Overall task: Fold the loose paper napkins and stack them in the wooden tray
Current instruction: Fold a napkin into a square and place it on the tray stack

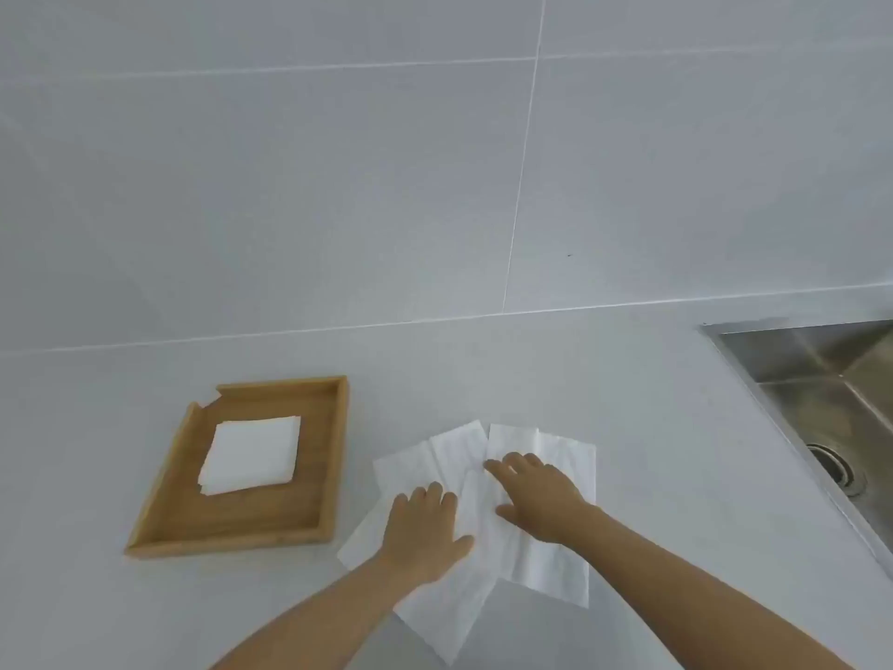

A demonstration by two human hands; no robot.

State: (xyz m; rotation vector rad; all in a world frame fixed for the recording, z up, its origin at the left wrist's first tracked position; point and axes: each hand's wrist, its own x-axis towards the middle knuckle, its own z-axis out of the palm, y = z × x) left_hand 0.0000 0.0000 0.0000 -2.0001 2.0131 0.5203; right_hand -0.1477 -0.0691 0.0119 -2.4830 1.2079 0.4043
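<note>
Both hands, left hand (425, 522) and right hand (539, 500), press flat with grip released on loose napkins (541, 558) right of the wooden tray (309, 486). Folded napkins (251, 454) lie inside the tray

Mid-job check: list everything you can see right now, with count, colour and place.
wooden tray: one, light brown, on the counter, left of the hands.
folded napkins: one small stack, white, inside the tray; sheet count unclear.
loose napkins: at least two overlapping sheets, white, flat on the counter under the hands.
sink: one, steel, right edge.
counter: light grey, below a grey tiled wall.
left hand: flat on the loose napkins.
right hand: flat on the loose napkins.
</note>
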